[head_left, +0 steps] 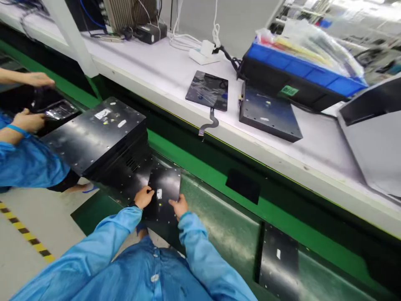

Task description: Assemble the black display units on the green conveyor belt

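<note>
On the white shelf, a dark flat panel lies with its ribbon cable drooping over the front edge — and to its right, a black metal case sits before a blue bin heaped with plastic bags. A white power block and a ribbed metal unit stand farther back; yellow-and-black tape crosses the floor at lower left.
</note>
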The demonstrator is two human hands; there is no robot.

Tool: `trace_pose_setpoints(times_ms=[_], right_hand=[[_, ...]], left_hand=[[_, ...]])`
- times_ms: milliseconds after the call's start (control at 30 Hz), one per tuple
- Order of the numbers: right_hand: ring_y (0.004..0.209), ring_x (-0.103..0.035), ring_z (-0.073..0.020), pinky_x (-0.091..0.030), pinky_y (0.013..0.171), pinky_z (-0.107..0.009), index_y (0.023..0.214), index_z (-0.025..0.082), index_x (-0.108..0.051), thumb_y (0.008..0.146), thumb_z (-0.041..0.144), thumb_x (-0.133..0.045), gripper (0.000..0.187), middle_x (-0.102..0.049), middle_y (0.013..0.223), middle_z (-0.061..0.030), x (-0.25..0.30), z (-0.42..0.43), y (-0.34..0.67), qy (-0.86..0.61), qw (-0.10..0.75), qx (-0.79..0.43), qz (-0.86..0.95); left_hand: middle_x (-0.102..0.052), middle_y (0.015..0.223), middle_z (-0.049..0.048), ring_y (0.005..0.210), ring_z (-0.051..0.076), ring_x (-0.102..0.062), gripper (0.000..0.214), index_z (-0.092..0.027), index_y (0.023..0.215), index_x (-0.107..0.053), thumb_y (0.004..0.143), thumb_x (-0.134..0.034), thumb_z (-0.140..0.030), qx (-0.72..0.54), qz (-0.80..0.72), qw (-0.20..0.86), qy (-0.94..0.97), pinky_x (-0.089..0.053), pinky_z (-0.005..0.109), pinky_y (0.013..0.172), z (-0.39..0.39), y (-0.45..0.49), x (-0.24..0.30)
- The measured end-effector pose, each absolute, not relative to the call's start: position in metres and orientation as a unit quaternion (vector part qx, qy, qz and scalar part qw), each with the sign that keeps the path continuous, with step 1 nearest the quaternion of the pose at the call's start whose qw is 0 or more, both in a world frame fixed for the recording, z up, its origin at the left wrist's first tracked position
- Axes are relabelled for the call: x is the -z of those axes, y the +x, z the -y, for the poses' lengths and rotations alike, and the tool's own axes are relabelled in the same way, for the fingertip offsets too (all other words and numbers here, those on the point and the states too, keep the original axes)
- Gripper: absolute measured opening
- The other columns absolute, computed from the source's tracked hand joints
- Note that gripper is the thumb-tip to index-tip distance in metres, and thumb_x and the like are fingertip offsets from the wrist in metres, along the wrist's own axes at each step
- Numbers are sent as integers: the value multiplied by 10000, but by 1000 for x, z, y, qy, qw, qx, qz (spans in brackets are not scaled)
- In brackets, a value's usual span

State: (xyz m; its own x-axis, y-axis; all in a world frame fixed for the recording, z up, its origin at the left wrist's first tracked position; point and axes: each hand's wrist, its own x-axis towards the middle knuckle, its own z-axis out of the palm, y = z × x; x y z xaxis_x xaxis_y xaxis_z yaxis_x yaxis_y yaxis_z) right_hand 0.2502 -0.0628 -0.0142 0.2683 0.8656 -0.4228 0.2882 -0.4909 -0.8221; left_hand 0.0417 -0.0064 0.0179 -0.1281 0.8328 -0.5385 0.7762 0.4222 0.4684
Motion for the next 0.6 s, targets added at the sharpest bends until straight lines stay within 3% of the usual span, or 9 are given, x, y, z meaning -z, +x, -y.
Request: trace_pose_setpoints(times_ms=[133, 233, 333, 433, 600], right_hand=[[726, -636, -199, -487, 688, -302, 937, 243, -529, 762, 358, -704, 273, -658, 796, 25, -31, 125, 270, -736, 354, -386, 429], [766, -657, -214, -492, 705, -319, 1047, 241, -549, 774, 372, -730, 353, -683, 876, -3, -55, 156, 280, -759, 342, -341, 436], [873, -680, -225, -523, 778, -331, 1007, 235, -600, 702, 368, -792, 384, -712, 941, -17, -57, 154, 305, -719, 376, -410, 417], [905, -674, -209, -536, 867, -343, 939, 228, -642, 688, 396, -781, 332, -721, 914, -9, -49, 127, 330, -689, 477, -452, 304], [683, -630, -163, -529, 700, -292, 870, 198, -694, 571, 363, -846, 374, -702, 754, 21, -36, 79, 331, -573, 579, -544, 202]], left_hand=[[-762, 1187, 75, 1116, 267, -694, 397, -231, 1179, -684, 914, -606, -516, -105, -609, 513, 596, -496, 353, 959, 29, 106, -43], [-756, 1196, 90, 1103, 247, -700, 429, -200, 1237, -630, 878, -647, -434, -138, -510, 586, 613, -507, 328, 932, 47, 150, -64], [-769, 1062, 71, 987, 232, -715, 306, -199, 1157, -602, 857, -599, -263, -103, -514, 547, 653, -495, 314, 843, 53, 177, -81], [-752, 970, 59, 904, 230, -702, 188, -211, 1054, -582, 870, -543, -216, -62, -512, 476, 713, -453, 308, 766, 54, 193, -91], [-688, 826, 33, 776, 224, -668, 149, -212, 1011, -544, 864, -537, -226, -20, -513, 403, 758, -388, 298, 654, 56, 203, -93]])
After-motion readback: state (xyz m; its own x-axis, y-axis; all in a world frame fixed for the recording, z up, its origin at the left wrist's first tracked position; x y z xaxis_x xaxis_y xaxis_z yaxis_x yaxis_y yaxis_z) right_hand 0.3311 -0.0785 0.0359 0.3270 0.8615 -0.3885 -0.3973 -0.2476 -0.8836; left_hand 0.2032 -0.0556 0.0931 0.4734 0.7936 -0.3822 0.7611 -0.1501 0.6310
